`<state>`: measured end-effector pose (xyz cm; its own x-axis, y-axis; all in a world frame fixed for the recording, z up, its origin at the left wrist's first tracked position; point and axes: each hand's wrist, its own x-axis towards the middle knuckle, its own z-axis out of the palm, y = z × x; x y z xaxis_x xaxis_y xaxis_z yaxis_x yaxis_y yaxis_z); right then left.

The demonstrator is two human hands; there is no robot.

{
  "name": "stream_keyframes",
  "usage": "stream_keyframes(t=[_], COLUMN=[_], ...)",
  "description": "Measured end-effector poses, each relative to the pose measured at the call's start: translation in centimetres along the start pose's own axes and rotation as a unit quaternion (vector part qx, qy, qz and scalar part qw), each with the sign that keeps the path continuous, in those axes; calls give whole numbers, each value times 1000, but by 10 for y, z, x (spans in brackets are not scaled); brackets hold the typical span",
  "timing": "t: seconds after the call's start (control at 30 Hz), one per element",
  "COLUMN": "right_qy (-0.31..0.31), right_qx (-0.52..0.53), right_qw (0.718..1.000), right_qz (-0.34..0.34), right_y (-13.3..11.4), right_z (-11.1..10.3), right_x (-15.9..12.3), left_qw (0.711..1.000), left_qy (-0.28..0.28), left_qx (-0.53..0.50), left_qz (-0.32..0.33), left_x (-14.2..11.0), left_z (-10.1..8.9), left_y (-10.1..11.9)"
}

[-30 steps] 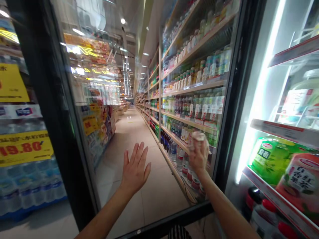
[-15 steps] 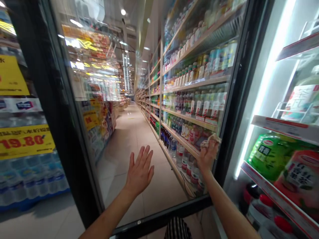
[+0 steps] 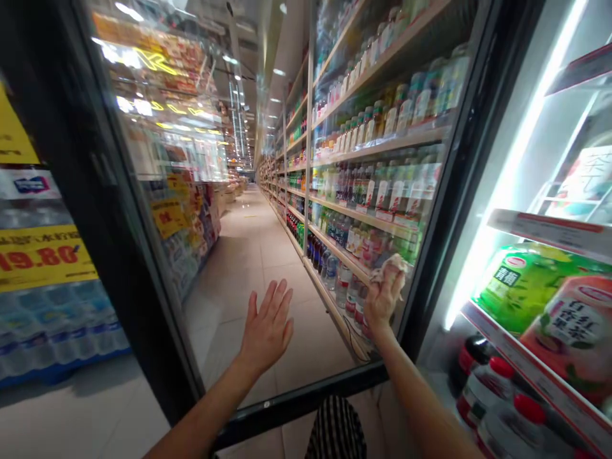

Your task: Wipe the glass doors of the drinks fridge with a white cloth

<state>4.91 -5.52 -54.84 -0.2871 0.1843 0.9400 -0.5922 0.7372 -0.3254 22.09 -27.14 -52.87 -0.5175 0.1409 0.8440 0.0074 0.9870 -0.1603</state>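
A glass door (image 3: 248,268) with a black frame (image 3: 306,398) stands in front of me. Near its lower middle is my left hand (image 3: 268,322), palm toward the glass and fingers stretched, with nothing in it. Lower right on the pane, my right hand (image 3: 382,303) grips a crumpled pale cloth (image 3: 391,269) and presses it to the glass. The cloth bunches around the fingertips and partly hides them. Through or in the glass show shelves of bottles (image 3: 373,191) and an aisle.
To the right is a lit cooler with shelves (image 3: 535,357), a green drink package (image 3: 530,287), a pink one (image 3: 568,331) and red-capped bottles (image 3: 492,389). Packed water bottles (image 3: 57,319) under a yellow price sign (image 3: 48,255) stand at the left. A striped knee (image 3: 336,430) is below.
My right hand has moved a little left with the cloth across the glass. My left hand keeps its place. The view has shifted slightly.
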Motion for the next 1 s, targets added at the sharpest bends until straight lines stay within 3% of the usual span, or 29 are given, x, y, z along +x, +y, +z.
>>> stream_keyframes(t=[0.07, 0.13, 0.2, 0.23, 0.27, 0.37, 0.43, 0.5, 0.6, 0.67, 0.7, 0.8, 0.87, 0.93, 1.0], right_qy=[-35, -105, -158, -160, -144, -39, -11, -38, -129, -163, -160, -74, -42, -81, -143], right_qx=[10, 37, 54, 51, 40, -2, -4, 10, 45, 54, 49, 10, 0, 19, 61], right_qw=[998, 983, 960, 958, 965, 998, 1000, 998, 977, 962, 965, 996, 999, 995, 970], right_qz=[-43, -143, -223, -233, -214, -56, -6, -39, -163, -213, -204, -46, 21, -46, -188], right_y=[-24, -49, -54, -47, -36, 1, 4, -15, -50, -54, -48, -25, -22, -36, -57], right_z=[-2, -4, -6, -6, -6, -4, -3, -4, -7, -7, -7, -4, -2, -3, -5], right_x=[-12, -28, -38, -37, -34, -16, -14, -25, -51, -56, -53, -40, -44, -66, -92], left_qw=[1000, 1000, 1000, 1000, 1000, 1000, 1000, 1000, 1000, 1000, 1000, 1000, 999, 999, 999], left_qy=[-3, -8, -10, -10, -9, -11, -13, -17, -25, -28, -27, -23, -28, -33, -32], left_qx=[-4, -9, -9, -6, -3, -3, -3, 1, 0, -1, -1, 5, 12, 18, 22], left_qz=[3, 7, 8, 6, 4, -2, -10, -7, 6, 5, 0, -16, -22, -18, -10], left_x=[1, 1, -2, -4, -6, -11, -13, -13, -18, -26, -31, -47, -56, -63, -68], left_z=[1, 3, 4, 4, 3, 2, 3, 5, 8, 8, 7, 2, -2, -3, -5], left_y=[6, 11, 11, 9, 6, -3, -3, 3, 12, 11, 9, -3, -9, -10, -9])
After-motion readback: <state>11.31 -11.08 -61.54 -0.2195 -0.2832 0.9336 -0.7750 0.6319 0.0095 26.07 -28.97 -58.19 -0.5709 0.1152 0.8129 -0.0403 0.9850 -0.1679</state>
